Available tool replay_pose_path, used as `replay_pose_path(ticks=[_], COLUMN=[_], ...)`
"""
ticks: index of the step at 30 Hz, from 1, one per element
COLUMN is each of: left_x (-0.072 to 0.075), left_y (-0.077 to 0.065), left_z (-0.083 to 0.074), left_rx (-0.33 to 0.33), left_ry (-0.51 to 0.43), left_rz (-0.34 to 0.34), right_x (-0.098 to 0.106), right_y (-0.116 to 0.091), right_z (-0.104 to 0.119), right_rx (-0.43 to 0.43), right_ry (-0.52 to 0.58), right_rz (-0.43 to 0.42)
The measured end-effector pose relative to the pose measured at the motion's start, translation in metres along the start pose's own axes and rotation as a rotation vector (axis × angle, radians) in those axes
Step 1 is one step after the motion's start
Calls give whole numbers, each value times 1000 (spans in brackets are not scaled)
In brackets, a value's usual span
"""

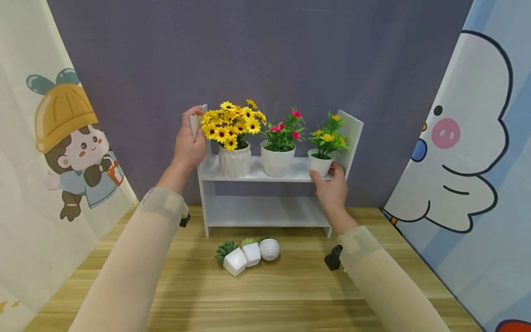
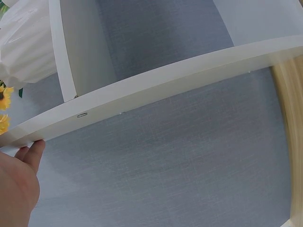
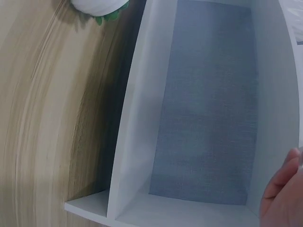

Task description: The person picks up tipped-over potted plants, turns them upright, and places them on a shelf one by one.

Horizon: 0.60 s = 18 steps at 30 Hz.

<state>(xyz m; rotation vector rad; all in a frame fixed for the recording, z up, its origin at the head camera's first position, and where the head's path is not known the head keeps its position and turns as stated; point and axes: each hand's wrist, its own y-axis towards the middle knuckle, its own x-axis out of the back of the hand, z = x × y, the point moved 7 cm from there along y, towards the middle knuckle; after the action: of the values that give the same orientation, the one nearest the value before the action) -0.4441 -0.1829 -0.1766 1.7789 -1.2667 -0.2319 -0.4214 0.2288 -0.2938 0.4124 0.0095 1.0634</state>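
My left hand grips the upper edge of the left side panel of a white two-tier shelf. In the left wrist view its fingers lie against the panel's outer face. My right hand holds the base of a small white flowerpot with yellow flowers, at the right end of the upper tier, thumb in front and fingers at the right side. Beside it stand a white pot with pink flowers and a ribbed white pot with yellow daisy-like flowers, nearest the left hand.
On the wooden table in front of the shelf, three small potted succulents lie tipped over in a row. A dark grey cloth hangs behind the shelf. Cartoon-printed curtains flank it on the left and right.
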Motion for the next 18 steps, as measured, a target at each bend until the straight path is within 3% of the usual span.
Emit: replay_pose_path(ticks=[10, 18], left_x=[-2, -1], left_y=[-1, 0], left_z=[0, -1], left_rx=[7, 12], left_ry=[-24, -14], left_rz=[5, 3], right_x=[2, 11], right_y=[-3, -18], right_z=[-4, -5], right_rx=[29, 39], right_ry=[4, 18], right_rz=[47, 99])
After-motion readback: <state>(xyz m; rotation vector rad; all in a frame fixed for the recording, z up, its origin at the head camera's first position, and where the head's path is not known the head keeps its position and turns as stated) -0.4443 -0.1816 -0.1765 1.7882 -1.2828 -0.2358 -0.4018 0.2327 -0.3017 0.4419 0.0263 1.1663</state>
